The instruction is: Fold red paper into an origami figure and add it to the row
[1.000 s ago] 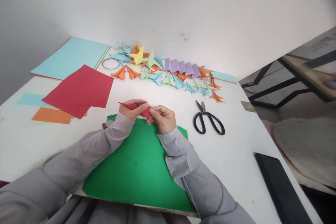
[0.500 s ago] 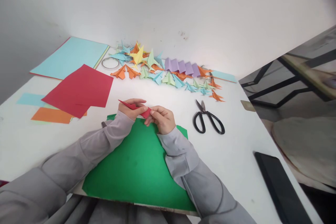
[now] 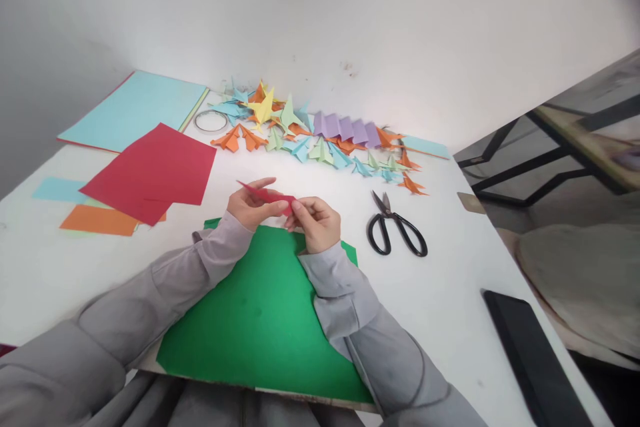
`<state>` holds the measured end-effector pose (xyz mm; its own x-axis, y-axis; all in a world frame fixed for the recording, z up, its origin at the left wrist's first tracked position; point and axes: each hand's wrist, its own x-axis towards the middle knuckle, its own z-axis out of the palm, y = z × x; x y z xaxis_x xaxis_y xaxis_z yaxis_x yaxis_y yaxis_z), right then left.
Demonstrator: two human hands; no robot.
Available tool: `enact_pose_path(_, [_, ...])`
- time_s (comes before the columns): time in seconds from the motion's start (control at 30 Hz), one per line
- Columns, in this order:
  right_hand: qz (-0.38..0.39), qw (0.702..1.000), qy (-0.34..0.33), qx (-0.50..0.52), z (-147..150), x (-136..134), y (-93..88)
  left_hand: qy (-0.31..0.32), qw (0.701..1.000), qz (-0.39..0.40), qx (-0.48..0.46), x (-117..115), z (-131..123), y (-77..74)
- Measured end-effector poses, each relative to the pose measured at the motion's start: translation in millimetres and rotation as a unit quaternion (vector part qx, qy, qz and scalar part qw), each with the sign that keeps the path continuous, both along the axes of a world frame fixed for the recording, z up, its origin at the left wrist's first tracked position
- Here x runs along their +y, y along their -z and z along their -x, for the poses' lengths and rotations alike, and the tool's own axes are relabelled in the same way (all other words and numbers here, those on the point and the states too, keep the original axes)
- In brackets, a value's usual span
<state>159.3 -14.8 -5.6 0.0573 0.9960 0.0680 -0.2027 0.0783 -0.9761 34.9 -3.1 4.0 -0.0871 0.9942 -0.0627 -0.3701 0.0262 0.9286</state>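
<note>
A small folded piece of red paper (image 3: 267, 196) is held up between my two hands, just above the far edge of a green sheet (image 3: 255, 307). My left hand (image 3: 253, 205) grips its left part, thumb on the near side, with a thin pointed tip sticking out above the fingers. At the paper's right end, my right hand (image 3: 317, 221) pinches it between thumb and fingers. Part of the red paper is hidden behind the fingertips.
Folded paper figures (image 3: 300, 147) in several colours line the wall. Scissors (image 3: 390, 223) lie right of my hands, beyond them a black phone-like slab (image 3: 537, 360). At left are red sheets (image 3: 155, 170), orange strips (image 3: 97, 220), a blue stack (image 3: 135, 107) and a tape roll (image 3: 211, 121).
Both hands have shifted slightly to the right with the red paper. The paper has turned, and more of its length shows between the hands.
</note>
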Motion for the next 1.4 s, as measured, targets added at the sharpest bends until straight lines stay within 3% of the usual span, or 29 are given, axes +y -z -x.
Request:
enact_pose_path(0.07, [-0.022,0.998,0.051,-0.01,-2,3,0.6,-0.036,0.999,-0.021,-0.009,4,1,2.5])
enact_pose_path(0.17, [-0.068,0.99,0.112,-0.043,-5,6,1.0,-0.105,0.989,-0.064,0.078,6,4,2.4])
enact_pose_path(0.27, [-0.112,0.978,0.144,-0.104,-5,5,0.2,-0.094,0.981,-0.108,0.133,0,6,-3.3])
enact_pose_path(0.37, [-0.108,0.974,0.148,-0.135,-4,2,-0.4,-0.098,0.973,-0.133,0.158,-8,4,-7.1])
enact_pose_path(0.43, [-0.102,0.976,0.143,-0.131,-3,0,0.1,-0.069,0.971,-0.147,0.176,-11,4,-5.0])
enact_pose_path(0.6, [-0.136,0.968,0.112,-0.177,-4,-3,2.6,0.09,0.963,-0.166,0.194,-6,7,8.0])
enact_pose_path(0.8, [-0.196,0.948,0.088,-0.234,-7,-2,2.0,0.1,0.969,-0.132,0.184,1,9,13.0])
enact_pose_path(0.9, [-0.174,0.956,0.085,-0.222,-6,-2,2.1,0.109,0.97,-0.126,0.178,3,10,15.4])
enact_pose_path(1.13, [-0.027,0.994,0.043,-0.097,-7,4,7.1,0.137,0.975,-0.081,0.157,3,10,14.2])
enact_pose_path(1.4, [0.009,0.998,-0.01,-0.063,-10,7,3.7,0.116,0.975,-0.09,0.168,4,10,10.5])
